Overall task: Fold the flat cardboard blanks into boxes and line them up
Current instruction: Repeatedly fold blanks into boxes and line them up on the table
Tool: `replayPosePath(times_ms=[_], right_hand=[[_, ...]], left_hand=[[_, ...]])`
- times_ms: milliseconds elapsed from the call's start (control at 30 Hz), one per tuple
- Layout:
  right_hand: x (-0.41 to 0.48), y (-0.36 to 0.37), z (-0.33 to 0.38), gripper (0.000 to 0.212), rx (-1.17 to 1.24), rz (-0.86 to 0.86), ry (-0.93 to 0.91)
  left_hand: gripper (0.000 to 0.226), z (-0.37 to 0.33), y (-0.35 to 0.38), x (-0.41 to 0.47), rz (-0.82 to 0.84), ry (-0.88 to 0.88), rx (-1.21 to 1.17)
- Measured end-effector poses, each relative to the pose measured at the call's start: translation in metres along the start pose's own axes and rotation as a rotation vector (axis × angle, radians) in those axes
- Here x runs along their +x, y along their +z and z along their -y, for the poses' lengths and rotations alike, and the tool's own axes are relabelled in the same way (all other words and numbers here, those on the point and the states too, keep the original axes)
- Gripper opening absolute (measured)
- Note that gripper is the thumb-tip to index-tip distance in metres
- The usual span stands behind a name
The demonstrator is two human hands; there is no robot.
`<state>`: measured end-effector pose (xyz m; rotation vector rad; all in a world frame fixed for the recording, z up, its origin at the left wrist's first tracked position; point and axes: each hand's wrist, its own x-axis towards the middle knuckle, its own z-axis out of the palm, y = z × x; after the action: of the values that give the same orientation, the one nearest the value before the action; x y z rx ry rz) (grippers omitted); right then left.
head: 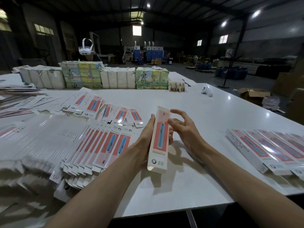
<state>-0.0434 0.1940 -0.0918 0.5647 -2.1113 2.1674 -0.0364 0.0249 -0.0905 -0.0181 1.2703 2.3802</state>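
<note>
Cardboard box (pixel 160 139): long and narrow, white with a red panel and a blue toothbrush picture. It is held at centre frame above the white table (pixel 213 112) and appears to be folded into shape.
Left hand (pixel 145 142): wraps the box's lower half, with the thumb along its left edge and the fingers curled round the back.
Right hand (pixel 182 127): fingers spread and loosely bent, holding nothing, just right of the box's upper half. I cannot tell whether a fingertip touches it.
Flat blanks (pixel 102 145): fanned in overlapping rows, left of centre.
Finished boxes (pixel 266 148): lying side by side at the right edge.
Doing it well: probably check that both end flaps are tucked in. Keep the grip light so the thin walls do not buckle. Then lay the box beside the row with the same face up and the ends level.
Hard to make out: glare washes out the box's top end and its bottom end is blurred, so the flaps cannot be judged. The lower left is smeared, the frame cuts off the row of boxes, and the print is unreadable.
</note>
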Motion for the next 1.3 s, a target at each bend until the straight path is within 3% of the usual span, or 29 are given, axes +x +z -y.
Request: replayPosePath(times_ms=[67,200,267,333,433,533,633,867,1067,1300], right_hand=[[-0.001,0.0,0.003,0.05,-0.02,-0.024,-0.016],[-0.002,-0.002,0.005,0.044,-0.065,-0.032,-0.043],[-0.002,-0.002,0.005,0.04,-0.084,-0.035,-0.063],[-0.003,-0.002,0.005,0.039,-0.096,-0.045,-0.08],[-0.003,-0.003,0.006,0.041,-0.092,-0.063,-0.069],[-0.003,-0.006,0.007,0.043,-0.095,-0.048,-0.06],[-0.002,-0.007,0.007,0.04,-0.088,-0.03,-0.059],[0.001,-0.007,0.004,0.015,-0.193,-0.012,-0.063],[0.007,-0.014,0.004,0.016,-0.24,-0.225,-0.141],[0.007,-0.027,0.006,0.014,-0.143,-0.154,-0.102]], left_hand=[[0.061,0.002,-0.001,-0.001,-0.069,0.06,0.078],[0.033,0.003,0.001,0.002,-0.232,0.35,0.28],[0.032,0.005,0.004,0.0,-0.205,0.443,0.294],[0.03,0.005,0.007,-0.004,-0.166,0.418,0.258],[0.046,0.004,0.009,-0.007,-0.083,0.296,0.238],[0.08,0.006,0.007,-0.002,0.005,0.361,0.413],[0.103,0.009,0.006,-0.001,-0.041,0.395,0.585],[0.089,0.011,0.003,-0.002,-0.11,0.396,0.757],[0.092,0.013,0.01,-0.007,-0.019,0.307,0.745],[0.083,0.013,0.015,-0.01,0.053,0.277,0.745]])
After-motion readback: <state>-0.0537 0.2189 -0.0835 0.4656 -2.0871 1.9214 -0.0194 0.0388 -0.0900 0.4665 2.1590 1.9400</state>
